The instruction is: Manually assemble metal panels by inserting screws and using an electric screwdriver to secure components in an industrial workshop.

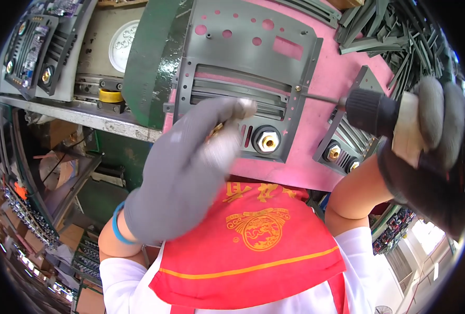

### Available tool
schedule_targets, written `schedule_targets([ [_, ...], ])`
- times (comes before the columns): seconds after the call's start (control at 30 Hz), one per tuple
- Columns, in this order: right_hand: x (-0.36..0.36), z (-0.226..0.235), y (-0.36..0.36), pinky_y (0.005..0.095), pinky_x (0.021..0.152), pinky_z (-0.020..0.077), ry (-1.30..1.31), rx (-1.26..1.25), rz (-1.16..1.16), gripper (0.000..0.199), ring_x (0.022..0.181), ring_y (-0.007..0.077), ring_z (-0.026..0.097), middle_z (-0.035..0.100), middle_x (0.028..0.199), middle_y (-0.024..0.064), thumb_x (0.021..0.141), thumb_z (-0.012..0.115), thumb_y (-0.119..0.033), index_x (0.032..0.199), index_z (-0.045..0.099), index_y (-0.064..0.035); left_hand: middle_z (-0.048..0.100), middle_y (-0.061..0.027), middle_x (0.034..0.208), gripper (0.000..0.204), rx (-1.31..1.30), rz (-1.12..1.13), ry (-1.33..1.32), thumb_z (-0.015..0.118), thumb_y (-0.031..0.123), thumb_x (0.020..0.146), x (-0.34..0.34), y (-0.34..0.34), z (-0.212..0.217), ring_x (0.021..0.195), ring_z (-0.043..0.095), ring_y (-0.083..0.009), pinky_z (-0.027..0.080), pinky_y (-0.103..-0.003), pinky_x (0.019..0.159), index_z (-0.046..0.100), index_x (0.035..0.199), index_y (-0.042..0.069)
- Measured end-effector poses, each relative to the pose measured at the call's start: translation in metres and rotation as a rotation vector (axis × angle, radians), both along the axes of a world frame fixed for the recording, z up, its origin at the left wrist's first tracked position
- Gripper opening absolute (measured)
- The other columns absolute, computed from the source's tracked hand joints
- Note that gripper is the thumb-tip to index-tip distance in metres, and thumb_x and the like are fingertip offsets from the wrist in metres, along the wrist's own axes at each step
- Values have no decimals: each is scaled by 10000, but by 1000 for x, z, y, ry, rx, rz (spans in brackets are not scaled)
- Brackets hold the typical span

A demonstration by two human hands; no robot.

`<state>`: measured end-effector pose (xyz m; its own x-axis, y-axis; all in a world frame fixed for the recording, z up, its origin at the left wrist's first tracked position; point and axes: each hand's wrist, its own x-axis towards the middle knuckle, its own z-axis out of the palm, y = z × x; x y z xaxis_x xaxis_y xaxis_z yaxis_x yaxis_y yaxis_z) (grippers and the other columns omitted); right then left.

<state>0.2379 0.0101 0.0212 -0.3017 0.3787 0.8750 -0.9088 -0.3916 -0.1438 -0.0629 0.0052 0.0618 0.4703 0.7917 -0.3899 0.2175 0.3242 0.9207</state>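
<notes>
In my gloved right hand (pixel 442 123) is a black power screwdriver (pixel 371 111), fingers wrapped around it. Its long thin bit reaches left to a small brass screw (pixel 298 89) at the right edge of a grey metal panel (pixel 237 49). The panel has round holes, a rectangular cutout and slotted bars. My gloved left hand (pixel 185 167) hovers over the panel's lower left, its fingers curled together and partly blurred; what they hold, if anything, is hidden. Just right of them a brass fitting with a hex nut (pixel 267 141) sits in the panel.
Pink sheeting (pixel 316 141) covers the work surface. A second panel with brass fittings (pixel 342 144) lies at right, a pile of grey metal strips (pixel 395 39) far right. At left are a green board (pixel 148 68), a white round dish (pixel 121 46), yellow tape (pixel 110 96) and assembled panels (pixel 33 52).
</notes>
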Motion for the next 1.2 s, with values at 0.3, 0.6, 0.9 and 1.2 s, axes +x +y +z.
schedule_targets([
  [0.3, -73, 38, -25, 435, 713, 452, -93, 49, -17, 376, 829, 323, 526, 549, 924, 175, 894, 571, -399, 958, 547, -29, 586, -24, 874, 438, -553, 109, -512, 439, 360, 1048, 33, 9, -26, 669, 426, -71, 365, -218, 581, 547, 1251, -13],
  [0.6, -77, 43, -10, 425, 709, 447, -169, 56, -66, 369, 821, 312, 517, 542, 913, 167, 893, 575, -397, 951, 539, -34, 549, -10, 762, 522, -676, 118, -467, 491, 560, 977, 36, 14, -32, 611, 417, -71, 332, -223, 523, 600, 988, 50],
  [0.9, -85, 53, -16, 414, 706, 442, -220, 77, -119, 362, 813, 301, 508, 534, 903, 158, 892, 580, -394, 945, 531, -39, 528, 27, 804, 489, -863, 118, -840, 523, 484, 996, 39, 4, -39, 639, 433, -47, 367, -196, 551, 632, 1137, 28],
  [1.2, -85, 55, -17, 404, 702, 436, -269, 60, -164, 356, 806, 290, 499, 526, 892, 149, 891, 584, -392, 938, 523, -45, 542, 31, 823, 503, -807, 112, -788, 495, 431, 1022, 28, 0, -29, 673, 411, -48, 359, -192, 565, 578, 1254, -8],
])
